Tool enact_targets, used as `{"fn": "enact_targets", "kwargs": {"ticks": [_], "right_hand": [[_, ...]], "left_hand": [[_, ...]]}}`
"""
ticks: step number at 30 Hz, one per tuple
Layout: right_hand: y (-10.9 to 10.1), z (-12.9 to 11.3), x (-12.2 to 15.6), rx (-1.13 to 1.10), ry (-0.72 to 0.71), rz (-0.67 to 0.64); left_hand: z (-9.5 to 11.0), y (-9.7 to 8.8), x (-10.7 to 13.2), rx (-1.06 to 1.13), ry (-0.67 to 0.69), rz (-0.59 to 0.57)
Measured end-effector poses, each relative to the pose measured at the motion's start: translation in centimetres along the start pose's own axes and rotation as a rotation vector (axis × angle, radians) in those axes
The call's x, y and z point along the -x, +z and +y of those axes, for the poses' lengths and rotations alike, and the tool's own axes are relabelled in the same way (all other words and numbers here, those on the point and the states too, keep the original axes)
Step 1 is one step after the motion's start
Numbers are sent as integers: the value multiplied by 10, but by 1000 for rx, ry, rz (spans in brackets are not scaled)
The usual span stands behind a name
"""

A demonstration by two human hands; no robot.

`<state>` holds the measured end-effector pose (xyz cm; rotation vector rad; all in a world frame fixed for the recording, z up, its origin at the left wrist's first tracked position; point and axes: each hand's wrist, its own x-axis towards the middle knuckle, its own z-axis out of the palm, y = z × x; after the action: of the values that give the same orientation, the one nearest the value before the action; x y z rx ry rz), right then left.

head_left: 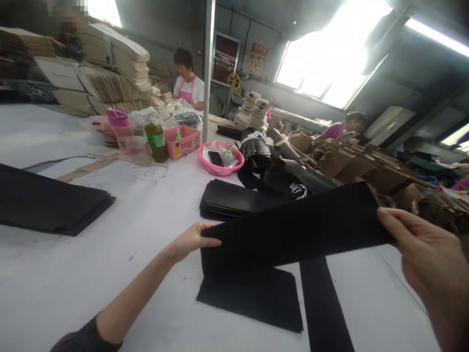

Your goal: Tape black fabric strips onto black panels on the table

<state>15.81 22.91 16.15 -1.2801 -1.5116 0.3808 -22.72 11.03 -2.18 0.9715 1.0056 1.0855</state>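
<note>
A long black rectangular sheet [293, 230] is stretched between my two hands, tilted upward to the right. My left hand [192, 240] pinches its left end, thumb on the near face. At the right end my right hand [414, 239] grips the corner between thumb and fingers. Below the sheet lies a small stack of black sheets [252, 298] on the white table, partly covered by the held one. Beside that stack a black strip [324, 308] runs toward the near edge. Just behind the held sheet rests another black stack [234, 195]. Whether the sheet is paper, card or leather I cannot tell.
A larger black stack [51, 200] lies at the left on the white table [154, 195]. Farther back are a pink basin [220, 171] with a phone, a pink box [188, 139], a green bottle [157, 142] and a post [208, 73]. Co-workers sit beyond, among piled cardboard pieces [351, 156].
</note>
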Motion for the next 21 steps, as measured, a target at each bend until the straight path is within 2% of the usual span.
{"fn": "enact_targets", "kwargs": {"ticks": [3,7,9,12,14,16,18,21], "right_hand": [[48,32,-18,-136,163,-87],[115,82,-40,-41,196,-135],[147,106,-45,48,182,-134],[182,136,-44,212,161,-109],[189,151,-41,313,144,-77],[180,159,-35,372,122,-52],[161,158,-21,373,101,-55],[135,144,23,263,98,-178]], "left_hand": [[27,-41,-24,0,138,223],[53,-80,-83,-140,265,537],[54,-91,-113,-206,286,642],[40,-98,-145,-337,298,771],[26,-99,-150,-429,320,847],[13,-98,-142,-490,345,899],[4,-94,-119,-517,344,944],[-7,-70,-59,-520,278,988]]}}
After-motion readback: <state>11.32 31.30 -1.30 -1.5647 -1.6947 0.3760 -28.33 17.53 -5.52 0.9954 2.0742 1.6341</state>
